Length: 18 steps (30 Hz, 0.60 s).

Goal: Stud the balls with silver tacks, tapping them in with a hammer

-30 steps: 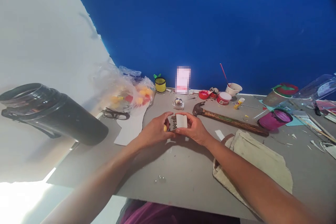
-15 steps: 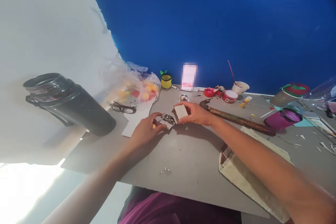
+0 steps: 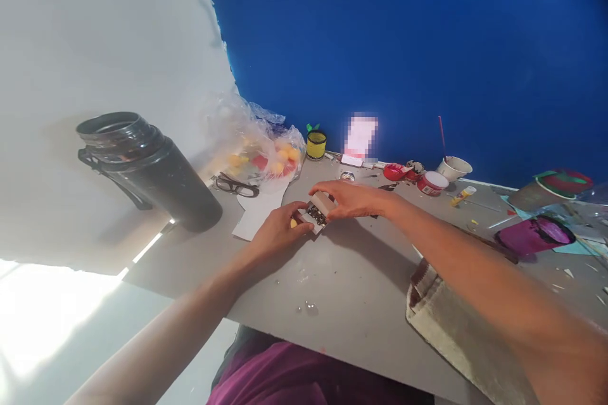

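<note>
Between my hands is a small white cardboard box filled with small shiny metal pieces, too small to name for sure. My left hand pinches the box's lower left side between thumb and fingers. A small yellow thing shows beside those fingers; I cannot tell what it is. My right hand grips the pale box lid, which sits tilted against the box's upper right side and covers part of the contents. Just behind my right hand, a small round shiny container stands on the grey table.
At left leans a grey flask. Glasses, white paper and a plastic bag lie beyond. Right are paint pots, a paper cup, a purple cup and a cloth. Clear droplets dot the front.
The lid has come down and left, closer over the box, hiding more of the metal pieces. The view has turned slightly left, and my right forearm now covers most of the hammer.
</note>
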Motion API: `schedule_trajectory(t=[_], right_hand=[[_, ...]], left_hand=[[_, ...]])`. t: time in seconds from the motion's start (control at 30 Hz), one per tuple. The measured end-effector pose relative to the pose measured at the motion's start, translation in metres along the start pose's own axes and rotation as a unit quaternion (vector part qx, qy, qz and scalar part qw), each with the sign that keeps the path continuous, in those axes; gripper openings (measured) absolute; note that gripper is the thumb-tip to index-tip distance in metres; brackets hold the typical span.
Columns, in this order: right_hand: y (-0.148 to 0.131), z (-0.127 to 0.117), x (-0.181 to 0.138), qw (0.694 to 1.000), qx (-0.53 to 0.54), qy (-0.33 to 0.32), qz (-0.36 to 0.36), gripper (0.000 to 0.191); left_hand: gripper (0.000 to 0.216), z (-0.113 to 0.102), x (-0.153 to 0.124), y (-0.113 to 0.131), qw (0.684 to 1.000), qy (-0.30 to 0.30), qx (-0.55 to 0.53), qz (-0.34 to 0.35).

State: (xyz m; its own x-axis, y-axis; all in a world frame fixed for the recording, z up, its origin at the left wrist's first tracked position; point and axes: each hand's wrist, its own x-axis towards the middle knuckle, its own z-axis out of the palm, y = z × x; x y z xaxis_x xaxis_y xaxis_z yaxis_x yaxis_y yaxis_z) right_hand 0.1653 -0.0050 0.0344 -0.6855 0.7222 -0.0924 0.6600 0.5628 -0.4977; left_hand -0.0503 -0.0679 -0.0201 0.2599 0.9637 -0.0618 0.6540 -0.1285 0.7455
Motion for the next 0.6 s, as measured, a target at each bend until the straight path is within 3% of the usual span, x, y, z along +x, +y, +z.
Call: schedule_trajectory(t=[0.23, 0.37, 0.47, 0.6], right_hand=[[-0.005, -0.006, -0.007, 0.999, -0.024, 0.012, 0.021, 0.070], [0.004, -0.006, -0.014, 0.994, 0.033, 0.093, 0.035, 0.069], [0.015, 0.000, -0.024, 0.987, 0.091, 0.119, 0.064, 0.066], [0.026, 0.013, -0.042, 0.961, 0.206, 0.171, 0.072, 0.063]], left_hand=[[0.041, 0.000, 0.000, 0.000, 1.000, -0.003, -0.003, 0.012], [0.041, -0.003, -0.001, 0.000, 1.000, 0.002, -0.006, 0.001], [0.041, -0.010, 0.000, 0.003, 0.999, 0.035, 0.028, 0.000], [0.023, -0.017, 0.008, 0.019, 0.985, 0.056, 0.147, 0.075]])
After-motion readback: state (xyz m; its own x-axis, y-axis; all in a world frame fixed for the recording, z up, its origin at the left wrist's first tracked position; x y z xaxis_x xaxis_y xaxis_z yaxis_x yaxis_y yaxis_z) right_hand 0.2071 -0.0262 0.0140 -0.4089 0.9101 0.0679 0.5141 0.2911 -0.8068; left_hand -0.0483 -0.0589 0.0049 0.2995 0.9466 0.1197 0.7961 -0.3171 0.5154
